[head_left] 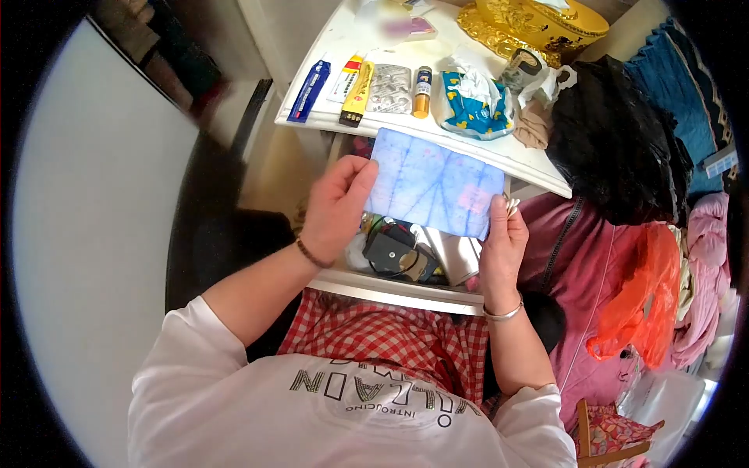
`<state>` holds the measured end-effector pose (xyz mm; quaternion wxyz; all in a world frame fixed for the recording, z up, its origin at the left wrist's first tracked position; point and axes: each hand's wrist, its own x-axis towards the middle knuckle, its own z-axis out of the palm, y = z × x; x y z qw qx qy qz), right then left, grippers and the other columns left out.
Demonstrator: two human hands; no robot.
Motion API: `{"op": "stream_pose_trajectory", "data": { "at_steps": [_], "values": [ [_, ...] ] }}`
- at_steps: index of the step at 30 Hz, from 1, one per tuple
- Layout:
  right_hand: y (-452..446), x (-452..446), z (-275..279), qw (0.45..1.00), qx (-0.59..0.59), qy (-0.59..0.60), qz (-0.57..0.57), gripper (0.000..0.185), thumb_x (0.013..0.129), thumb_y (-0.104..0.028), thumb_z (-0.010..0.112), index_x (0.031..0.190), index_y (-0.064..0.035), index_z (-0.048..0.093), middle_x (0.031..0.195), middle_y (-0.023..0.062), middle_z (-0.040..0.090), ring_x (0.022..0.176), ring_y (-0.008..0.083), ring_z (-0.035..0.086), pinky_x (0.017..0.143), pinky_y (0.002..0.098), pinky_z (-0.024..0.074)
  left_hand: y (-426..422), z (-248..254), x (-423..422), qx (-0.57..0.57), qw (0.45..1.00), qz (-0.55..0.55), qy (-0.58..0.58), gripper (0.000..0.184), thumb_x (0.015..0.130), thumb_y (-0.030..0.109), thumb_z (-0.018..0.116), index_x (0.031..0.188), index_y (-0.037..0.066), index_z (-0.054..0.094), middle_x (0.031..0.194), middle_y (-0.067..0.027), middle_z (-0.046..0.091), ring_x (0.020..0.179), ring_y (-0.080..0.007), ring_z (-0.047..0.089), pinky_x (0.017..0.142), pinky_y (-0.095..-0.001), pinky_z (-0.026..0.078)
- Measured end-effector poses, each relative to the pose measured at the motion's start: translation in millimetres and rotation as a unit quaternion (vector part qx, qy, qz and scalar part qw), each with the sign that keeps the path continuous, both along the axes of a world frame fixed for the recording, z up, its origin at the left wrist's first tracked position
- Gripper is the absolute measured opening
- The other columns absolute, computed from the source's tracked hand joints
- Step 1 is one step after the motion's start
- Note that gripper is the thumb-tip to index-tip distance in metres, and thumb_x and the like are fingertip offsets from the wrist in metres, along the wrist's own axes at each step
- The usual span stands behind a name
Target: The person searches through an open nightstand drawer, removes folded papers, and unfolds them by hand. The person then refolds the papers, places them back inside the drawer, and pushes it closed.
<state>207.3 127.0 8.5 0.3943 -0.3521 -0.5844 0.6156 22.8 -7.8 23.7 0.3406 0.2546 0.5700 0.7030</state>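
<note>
A light blue, creased rectangular sheet [437, 183] is stretched between my two hands, above an open drawer. My left hand [339, 204] pinches its left edge, thumb on top. At the lower right corner, my right hand [503, 246] is closed on the same sheet. Some small white thing [512, 206] shows by the right fingertips; I cannot make out what it is. Below the sheet, the drawer [390, 291] holds a dark grey object [394, 253], a black cable and a white flat item [452, 256]. The sheet hides the back of the drawer.
On the white tabletop [328, 47] lie a blue box [310, 91], a yellow tube box [356, 94], blister packs [389, 89], a glue stick [422, 92] and a tissue pack [476, 109]. A golden ornate container [538, 27] stands behind. Black [612, 140] and red [644, 296] bags sit right.
</note>
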Motion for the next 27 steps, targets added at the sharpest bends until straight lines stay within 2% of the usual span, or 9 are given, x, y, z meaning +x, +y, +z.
{"op": "stream_pose_trajectory", "data": {
  "at_steps": [4,11,13,15,17,18,21,23,27],
  "values": [
    [-1.3,-0.5,1.7,1.0,-0.004,0.0,-0.005,0.025,0.094,-0.024,0.049,0.094,-0.0018,0.06,0.085,0.0002,0.061,0.073,0.0039,0.053,0.067,0.0192,0.0436,0.3,-3.5,-0.8,0.018,0.999,-0.014,0.037,0.014,0.093,0.017,0.049,0.093,0.004,0.054,0.079,0.0055,0.051,0.071,0.0,0.044,0.062,-0.0163,0.038],
    [-1.3,1.2,2.5,1.0,-0.003,0.014,0.003,0.024,0.094,-0.024,0.049,0.09,-0.002,0.059,0.085,0.0004,0.061,0.073,0.0039,0.053,0.068,0.0193,0.0445,-0.2,-4.8,-1.2,0.003,1.0,-0.015,0.007,0.015,0.093,0.016,0.048,0.093,0.003,0.054,0.08,0.0052,0.052,0.072,-0.0005,0.044,0.064,-0.0167,0.039],
    [-0.5,1.2,0.9,1.0,-0.003,0.022,-0.001,0.023,0.094,-0.023,0.049,0.09,-0.002,0.059,0.085,0.0006,0.061,0.074,0.004,0.054,0.068,0.0195,0.0447,1.6,-3.6,0.5,0.018,1.0,0.007,0.008,0.015,0.092,0.016,0.05,0.087,0.002,0.054,0.073,0.0059,0.049,0.067,0.0,0.041,0.06,-0.0162,0.036],
    [-1.1,-0.1,0.8,1.0,-0.004,0.031,-0.005,0.023,0.094,-0.023,0.05,0.09,-0.0021,0.058,0.086,0.0007,0.061,0.074,0.0041,0.054,0.069,0.0196,0.0449,1.0,-3.0,0.1,0.014,1.0,0.007,0.014,0.015,0.092,0.016,0.05,0.087,0.002,0.054,0.073,0.0059,0.049,0.067,0.0,0.041,0.06,-0.0162,0.036],
    [-4.3,-2.8,5.5,0.999,0.002,0.029,-0.024,0.022,0.094,-0.022,0.05,0.084,-0.0047,0.058,0.077,-0.0056,0.055,0.067,0.0012,0.042,0.06,0.0173,0.036,0.6,-1.3,0.5,0.01,1.0,0.008,0.019,0.015,0.092,0.016,0.051,0.087,0.002,0.054,0.073,0.0058,0.049,0.067,0.0,0.041,0.06,-0.0162,0.036],
    [-5.5,-4.0,8.1,0.999,0.0,0.028,-0.023,0.022,0.094,-0.022,0.05,0.084,-0.0047,0.058,0.077,-0.0056,0.055,0.067,0.0012,0.042,0.06,0.0173,0.036,0.6,0.3,1.0,0.016,1.0,0.004,0.012,0.015,0.092,0.016,0.051,0.087,0.002,0.054,0.073,0.0057,0.05,0.067,0.0,0.041,0.06,-0.0163,0.036],
    [-7.2,-4.5,10.2,0.998,-0.024,0.054,-0.029,0.022,0.094,-0.022,0.049,0.084,-0.0043,0.058,0.078,-0.005,0.055,0.068,0.0014,0.043,0.061,0.0174,0.0371,0.7,0.9,1.1,0.019,1.0,0.002,0.014,0.015,0.092,0.016,0.051,0.088,0.002,0.054,0.074,0.0055,0.05,0.067,-0.0001,0.042,0.06,-0.0164,0.037],
    [-4.9,-0.6,7.8,0.997,-0.03,0.073,-0.009,0.021,0.094,-0.022,0.049,0.093,-0.0025,0.058,0.088,0.0017,0.062,0.076,0.0058,0.056,0.07,0.0209,0.0459,0.8,0.9,1.2,0.017,1.0,0.004,0.022,0.015,0.092,0.016,0.051,0.088,0.002,0.054,0.074,0.0054,0.05,0.067,-0.0001,0.042,0.06,-0.0165,0.037],
    [-4.8,-0.5,9.0,0.997,-0.027,0.07,-0.008,0.021,0.094,-0.022,0.049,0.093,-0.0027,0.058,0.089,0.0016,0.062,0.077,0.0057,0.056,0.07,0.0207,0.0458,0.9,1.9,1.7,0.028,0.999,0.003,0.033,0.015,0.092,0.016,0.051,0.089,0.002,0.054,0.074,0.0052,0.051,0.068,-0.0004,0.043,0.061,-0.0167,0.037]
  ]
}}
